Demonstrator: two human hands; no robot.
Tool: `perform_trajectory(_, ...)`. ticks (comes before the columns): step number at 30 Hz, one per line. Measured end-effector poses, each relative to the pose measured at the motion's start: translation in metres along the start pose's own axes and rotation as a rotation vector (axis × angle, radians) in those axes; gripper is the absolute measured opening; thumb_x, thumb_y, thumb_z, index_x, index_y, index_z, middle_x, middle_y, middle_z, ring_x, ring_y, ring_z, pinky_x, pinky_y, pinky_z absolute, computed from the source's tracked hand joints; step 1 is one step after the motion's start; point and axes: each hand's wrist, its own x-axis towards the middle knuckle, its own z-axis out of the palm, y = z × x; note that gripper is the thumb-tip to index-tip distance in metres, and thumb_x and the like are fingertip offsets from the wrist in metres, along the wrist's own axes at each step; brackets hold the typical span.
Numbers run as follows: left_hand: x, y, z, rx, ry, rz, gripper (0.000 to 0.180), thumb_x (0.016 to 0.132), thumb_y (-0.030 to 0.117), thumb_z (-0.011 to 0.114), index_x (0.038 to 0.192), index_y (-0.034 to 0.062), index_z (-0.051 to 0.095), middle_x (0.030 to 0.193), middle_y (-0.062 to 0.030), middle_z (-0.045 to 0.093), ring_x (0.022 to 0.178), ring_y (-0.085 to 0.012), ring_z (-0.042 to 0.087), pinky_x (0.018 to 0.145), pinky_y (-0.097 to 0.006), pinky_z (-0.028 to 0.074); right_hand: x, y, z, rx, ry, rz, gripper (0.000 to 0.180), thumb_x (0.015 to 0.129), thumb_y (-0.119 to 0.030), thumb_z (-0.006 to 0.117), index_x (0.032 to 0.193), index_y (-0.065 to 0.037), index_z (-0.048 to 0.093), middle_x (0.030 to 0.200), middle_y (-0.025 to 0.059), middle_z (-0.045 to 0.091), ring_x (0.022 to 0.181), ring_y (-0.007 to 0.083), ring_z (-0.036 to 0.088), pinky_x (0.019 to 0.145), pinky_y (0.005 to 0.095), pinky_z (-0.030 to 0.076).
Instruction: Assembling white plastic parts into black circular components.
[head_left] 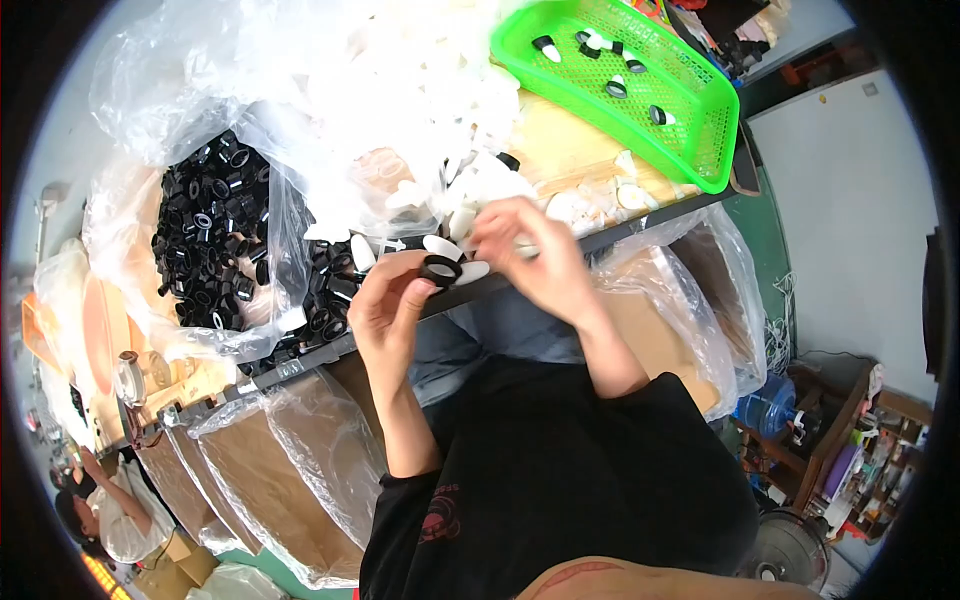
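Observation:
Between the thumb and fingers of my left hand (385, 310) is a black ring (440, 270), held at the table's near edge. White oval pieces lie close around it, one white piece (472, 272) right beside the ring. My right hand (530, 255) is just to the right over more white pieces, its fingers bent and smeared by motion; whether they grip anything is unclear. Left of my left hand, loose black rings (325, 310) lie along the table edge, with a white piece (362, 252) standing among them.
A clear plastic bag (290, 235) full of black rings lies at left. White pieces (420, 90) are heaped at the back. A green basket (600, 125) at back right holds several black-and-white assembled pieces. Plastic-covered cartons (660, 320) stand below the table. Another person (115, 500) is at far left.

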Motion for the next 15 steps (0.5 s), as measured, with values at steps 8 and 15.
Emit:
perform_trajectory(8,0.000,0.005,0.008,-0.066,0.080,0.210,0.023,0.088,-0.004,0.061,0.111,-0.0077,0.058,0.111,-0.0209,0.064,0.105,-0.0299,0.063,0.097,-0.038,0.047,0.030,0.082,-0.050,-0.882,0.317,0.031,0.016,0.086,-0.015,0.065,0.088,0.001,0.063,0.087,0.0173,0.061,0.087,0.0359,0.059,0.076,0.0438,0.046)
perform_trajectory(15,0.000,0.006,0.012,-0.098,0.076,0.248,0.024,0.088,-0.004,0.061,0.111,-0.0074,0.058,0.111,-0.0214,0.064,0.105,-0.0297,0.063,0.097,-0.038,0.046,0.028,0.080,-0.040,-0.889,0.342,0.015,0.009,0.081,-0.008,0.065,0.085,0.000,0.062,0.092,0.0179,0.058,0.090,0.0376,0.056,0.082,0.0444,0.046)
